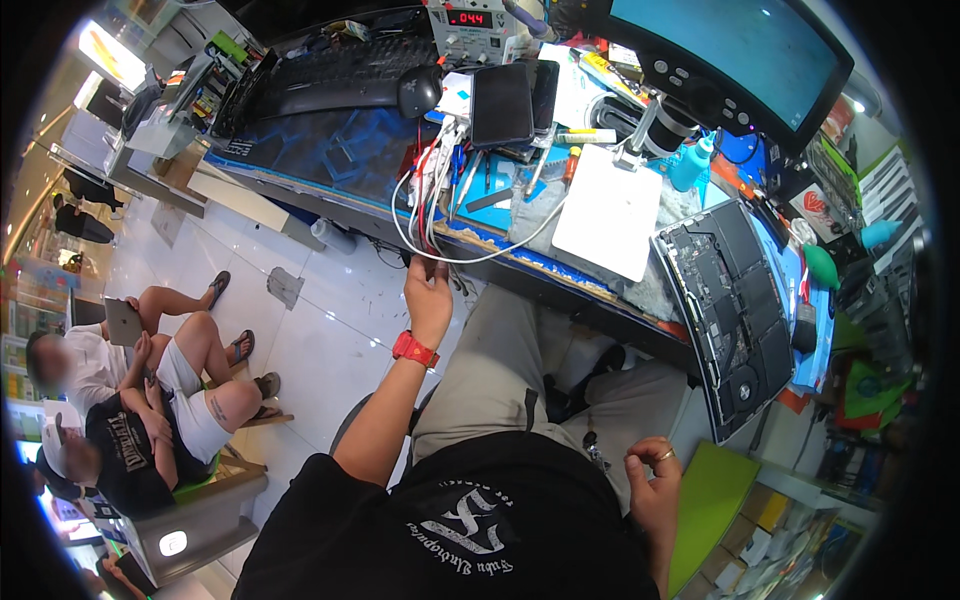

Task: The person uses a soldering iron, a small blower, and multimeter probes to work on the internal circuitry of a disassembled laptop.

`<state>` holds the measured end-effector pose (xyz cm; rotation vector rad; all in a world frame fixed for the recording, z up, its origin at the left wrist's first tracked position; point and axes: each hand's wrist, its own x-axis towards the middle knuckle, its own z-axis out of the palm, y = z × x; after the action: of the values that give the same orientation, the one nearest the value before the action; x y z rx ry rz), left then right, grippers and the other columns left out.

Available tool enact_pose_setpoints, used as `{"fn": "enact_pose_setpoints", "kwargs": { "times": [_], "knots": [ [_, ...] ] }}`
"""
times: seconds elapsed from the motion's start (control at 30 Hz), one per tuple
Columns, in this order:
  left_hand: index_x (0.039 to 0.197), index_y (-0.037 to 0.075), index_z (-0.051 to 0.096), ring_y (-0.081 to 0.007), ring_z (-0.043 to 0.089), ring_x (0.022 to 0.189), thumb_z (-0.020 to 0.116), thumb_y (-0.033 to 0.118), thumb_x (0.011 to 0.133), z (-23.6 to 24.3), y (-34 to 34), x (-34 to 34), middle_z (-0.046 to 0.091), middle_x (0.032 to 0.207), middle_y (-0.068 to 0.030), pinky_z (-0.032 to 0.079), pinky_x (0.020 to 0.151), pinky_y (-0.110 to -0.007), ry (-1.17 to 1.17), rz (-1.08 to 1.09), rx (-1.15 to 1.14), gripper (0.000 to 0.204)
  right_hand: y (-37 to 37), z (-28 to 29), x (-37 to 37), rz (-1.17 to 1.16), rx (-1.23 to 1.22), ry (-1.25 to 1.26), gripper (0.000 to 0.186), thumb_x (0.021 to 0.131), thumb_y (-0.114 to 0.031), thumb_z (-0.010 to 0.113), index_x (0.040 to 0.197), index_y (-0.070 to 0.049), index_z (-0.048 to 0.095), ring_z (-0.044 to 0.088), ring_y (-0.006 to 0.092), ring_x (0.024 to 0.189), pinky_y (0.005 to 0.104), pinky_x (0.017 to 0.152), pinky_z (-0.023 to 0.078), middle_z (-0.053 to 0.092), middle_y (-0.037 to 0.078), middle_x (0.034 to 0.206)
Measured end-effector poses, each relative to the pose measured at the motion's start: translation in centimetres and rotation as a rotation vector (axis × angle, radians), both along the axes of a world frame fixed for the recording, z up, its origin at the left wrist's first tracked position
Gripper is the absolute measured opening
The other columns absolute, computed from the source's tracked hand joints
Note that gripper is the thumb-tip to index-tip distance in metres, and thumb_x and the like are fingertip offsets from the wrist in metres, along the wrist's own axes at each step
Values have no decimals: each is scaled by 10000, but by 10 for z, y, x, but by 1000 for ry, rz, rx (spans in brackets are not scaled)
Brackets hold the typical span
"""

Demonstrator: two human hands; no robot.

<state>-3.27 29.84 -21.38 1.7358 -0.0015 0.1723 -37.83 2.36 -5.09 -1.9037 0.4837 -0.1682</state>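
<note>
My left hand (pixel 428 292) reaches up to the front edge of the workbench, with a red watch on its wrist. Its fingers close on a bundle of cables (pixel 428 190) in white, red and black that hangs over the edge; the fingertips are partly hidden. Over by my lap, my right hand (pixel 655 475) is loosely curled, a ring on one finger, and nothing shows in it. An opened-up laptop (pixel 735 310) with its circuit board and batteries bare lies tilted at the bench's right end, away from both hands.
A white microscope base (pixel 605 215) stands on the bench below a monitor (pixel 735 60). Behind the cables lie a dark phone (pixel 502 105) and a power supply (pixel 468 30). A blue bottle (pixel 692 160) sits near the laptop. Two people (pixel 150 400) sit at left.
</note>
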Motion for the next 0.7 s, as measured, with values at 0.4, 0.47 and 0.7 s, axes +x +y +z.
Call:
{"fn": "enact_pose_setpoints", "kwargs": {
  "times": [0.4, 0.47, 0.7],
  "knots": [
    [1189, -20, 635, -165, 662, 889, 654, 65, 1070, 6, 14, -8, 699, 1025, -88, 545, 829, -320, 79, -131, -13, 147, -1, -1, 7, 30, -18, 0, 82, 957, -24, 714, 990, 21, 654, 670, 243, 893, 354, 847, 534, 674, 129, 965],
    [1205, -23, 633, -170, 677, 890, 652, 66, 1071, -4, 14, -4, 707, 1033, -95, 550, 825, -323, 84, -123, -41, 162, -2, -3, 7, 36, -11, -1, 86, 960, -27, 716, 993, 22, 653, 669, 242, 899, 352, 851, 533, 675, 130, 968],
    [1265, -35, 626, -208, 761, 896, 636, 53, 1074, -10, 17, -5, 735, 1072, -113, 578, 795, -323, 108, -128, 72, 211, -2, 1, 6, 44, 1, 6, 89, 1015, -70, 699, 1001, 3, 649, 652, 193, 937, 332, 888, 527, 655, 92, 991]
  ]
}}
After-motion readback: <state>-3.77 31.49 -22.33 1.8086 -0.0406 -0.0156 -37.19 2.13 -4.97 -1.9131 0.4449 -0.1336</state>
